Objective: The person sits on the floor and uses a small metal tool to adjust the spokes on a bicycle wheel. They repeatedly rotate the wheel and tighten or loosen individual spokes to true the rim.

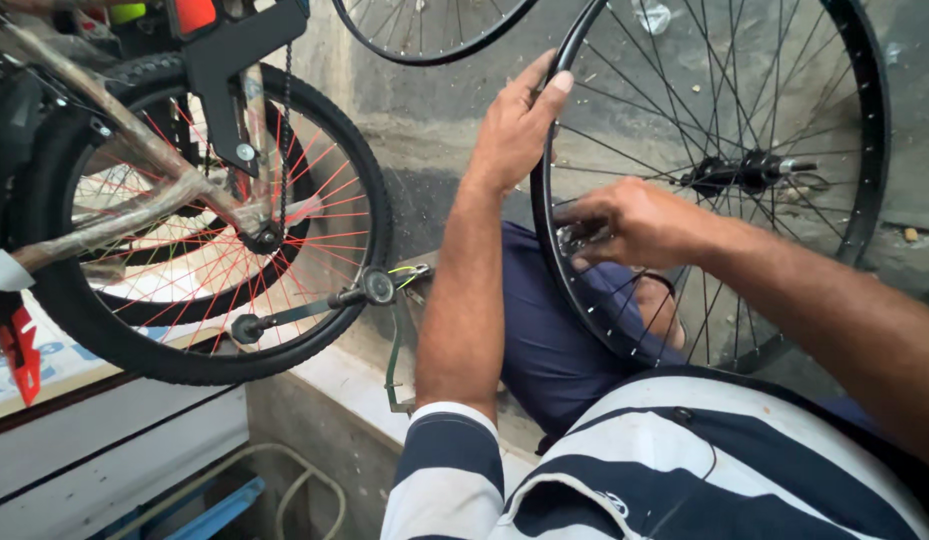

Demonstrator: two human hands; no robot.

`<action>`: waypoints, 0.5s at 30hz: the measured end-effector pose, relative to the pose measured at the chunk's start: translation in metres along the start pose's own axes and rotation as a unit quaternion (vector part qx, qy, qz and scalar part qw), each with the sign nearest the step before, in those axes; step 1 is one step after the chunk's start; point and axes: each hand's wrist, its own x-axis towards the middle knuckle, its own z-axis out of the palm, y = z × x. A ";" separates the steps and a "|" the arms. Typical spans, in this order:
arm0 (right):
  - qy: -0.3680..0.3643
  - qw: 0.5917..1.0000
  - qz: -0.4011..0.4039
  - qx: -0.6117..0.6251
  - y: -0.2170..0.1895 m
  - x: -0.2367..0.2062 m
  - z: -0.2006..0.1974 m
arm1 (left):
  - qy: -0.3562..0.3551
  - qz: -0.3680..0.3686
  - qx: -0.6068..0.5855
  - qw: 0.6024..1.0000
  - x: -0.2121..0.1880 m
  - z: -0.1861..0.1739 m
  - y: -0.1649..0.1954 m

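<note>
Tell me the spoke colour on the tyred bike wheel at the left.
Red-orange spokes on the tyred wheel; the head view shows them.
</note>
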 end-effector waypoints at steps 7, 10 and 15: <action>0.121 0.914 -0.176 -0.344 -0.014 -0.006 0.031 | 0.002 -0.075 0.016 0.997 -0.004 0.005 0.019; 0.117 0.933 -0.143 -0.309 -0.016 -0.016 0.027 | 0.013 -0.095 0.019 0.995 -0.005 0.007 0.030; -0.028 0.993 0.106 0.043 -0.017 -0.008 -0.018 | 0.026 -0.065 0.056 0.996 -0.001 0.011 0.026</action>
